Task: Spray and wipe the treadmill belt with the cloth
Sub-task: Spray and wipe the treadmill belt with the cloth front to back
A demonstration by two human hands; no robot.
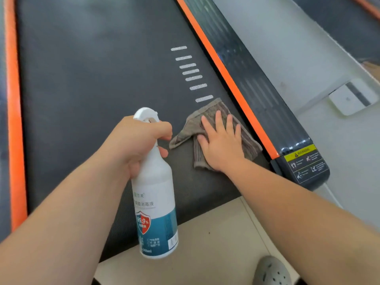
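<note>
We are pressing our right hand (pixel 223 145) flat on the cloth (pixel 193 124), with the fingers straight and a little spread and the palm covering its middle. The grey cloth is lying rumpled on the belt (pixel 92 79), close to the belt's right edge and not far from its near right corner. Its folds are showing beyond the fingertips, to the left of the thumb and under the wrist.

Our left hand (pixel 135 140) is gripping the neck of the spray bottle (pixel 154 192), with the fingers curled round it by the trigger. We are holding the bottle upright above the belt's near edge, just left of the cloth and apart from it.

An orange strip (pixel 226 75) is running along the right edge, just beside the cloth, with a black side rail (pixel 257 79) and a warning label (pixel 304 159) beyond it. A row of white dashes (pixel 191 72) is leading away from the cloth's far corner. A second orange strip (pixel 13 99) is bordering the left edge, well apart, and dark belt is stretching wide between the two. The near edge is meeting the pale floor (pixel 216 243), where a grey shoe (pixel 271 272) is showing.
</note>
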